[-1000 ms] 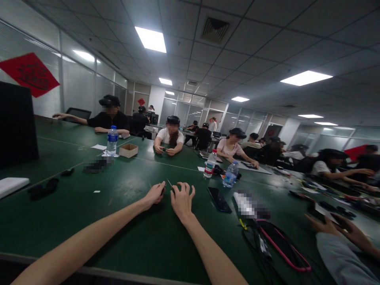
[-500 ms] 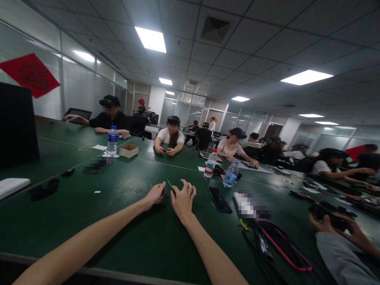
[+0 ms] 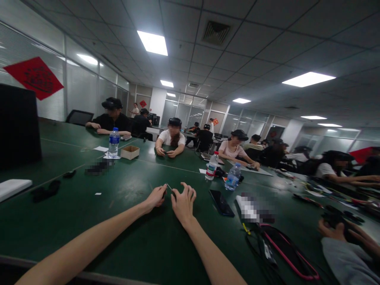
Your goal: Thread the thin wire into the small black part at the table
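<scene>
Above the green table (image 3: 118, 225), my left hand (image 3: 156, 197) is closed, thumb and fingers pressed together. A small dark thing seems to sit in its grip, too hidden to name. Close by on the right, my right hand (image 3: 182, 201) pinches a thin, pale, metal-looking rod (image 3: 169, 186) between thumb and forefinger, its other fingers raised and curled. The rod's upper tip points toward the left fingertips; whether it touches what they hold I cannot tell. To the right of my right hand lies a black phone (image 3: 221, 202).
Two water bottles (image 3: 211, 166) stand ahead to the right; another bottle (image 3: 113, 143) and a small open box (image 3: 130, 152) stand ahead to the left. Cables and a pink-edged loop (image 3: 289, 253) lie at right, near a co-worker's hands (image 3: 335, 229). Several people sit around.
The rod's tip has come closer to the left fingertips. The whole view has shifted slightly. A co-worker at the far left has drawn an outstretched arm in.
</scene>
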`<state>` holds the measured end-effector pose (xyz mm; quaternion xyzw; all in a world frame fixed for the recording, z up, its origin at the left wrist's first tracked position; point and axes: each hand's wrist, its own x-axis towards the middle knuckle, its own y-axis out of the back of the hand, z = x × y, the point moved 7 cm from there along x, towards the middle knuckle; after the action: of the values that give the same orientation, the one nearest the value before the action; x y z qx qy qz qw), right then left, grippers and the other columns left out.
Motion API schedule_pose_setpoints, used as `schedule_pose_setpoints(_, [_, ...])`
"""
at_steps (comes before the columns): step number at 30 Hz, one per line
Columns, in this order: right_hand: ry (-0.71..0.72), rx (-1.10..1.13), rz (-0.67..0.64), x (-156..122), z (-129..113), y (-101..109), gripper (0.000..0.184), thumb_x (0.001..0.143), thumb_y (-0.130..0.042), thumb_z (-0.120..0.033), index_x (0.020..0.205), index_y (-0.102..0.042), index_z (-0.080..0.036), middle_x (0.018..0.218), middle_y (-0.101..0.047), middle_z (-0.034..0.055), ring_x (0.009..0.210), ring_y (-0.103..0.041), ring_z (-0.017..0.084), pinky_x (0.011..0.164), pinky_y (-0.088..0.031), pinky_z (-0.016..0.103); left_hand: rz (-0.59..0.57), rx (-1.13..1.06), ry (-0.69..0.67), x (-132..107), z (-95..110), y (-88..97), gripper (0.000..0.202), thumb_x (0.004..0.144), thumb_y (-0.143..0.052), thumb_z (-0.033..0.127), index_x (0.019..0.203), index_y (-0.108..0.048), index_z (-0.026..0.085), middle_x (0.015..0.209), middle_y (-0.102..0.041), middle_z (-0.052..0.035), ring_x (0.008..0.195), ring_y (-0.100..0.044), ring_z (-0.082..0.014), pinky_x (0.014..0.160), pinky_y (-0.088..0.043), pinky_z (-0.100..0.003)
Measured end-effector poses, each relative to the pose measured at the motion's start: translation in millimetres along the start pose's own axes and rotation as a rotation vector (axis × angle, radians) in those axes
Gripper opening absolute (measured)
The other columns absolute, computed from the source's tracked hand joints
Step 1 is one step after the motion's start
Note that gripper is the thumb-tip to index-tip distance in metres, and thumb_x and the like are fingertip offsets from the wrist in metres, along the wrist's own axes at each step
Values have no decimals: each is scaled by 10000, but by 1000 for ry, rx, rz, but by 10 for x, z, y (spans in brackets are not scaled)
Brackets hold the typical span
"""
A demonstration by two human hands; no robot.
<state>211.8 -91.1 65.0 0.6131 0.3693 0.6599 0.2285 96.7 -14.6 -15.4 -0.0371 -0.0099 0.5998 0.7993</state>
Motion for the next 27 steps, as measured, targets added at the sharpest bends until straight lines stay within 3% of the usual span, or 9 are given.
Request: schedule_pose_setpoints(27, [20, 50, 10, 19, 13, -61, 201, 875, -511, -335, 998, -661, -284, 1287, -419, 84, 1216, -318, 287, 1002, -248, 474, -10, 2, 3, 14, -6, -8, 498, 787, -348, 698, 781, -421, 205, 400, -303, 102, 316, -245, -63, 374, -109, -179])
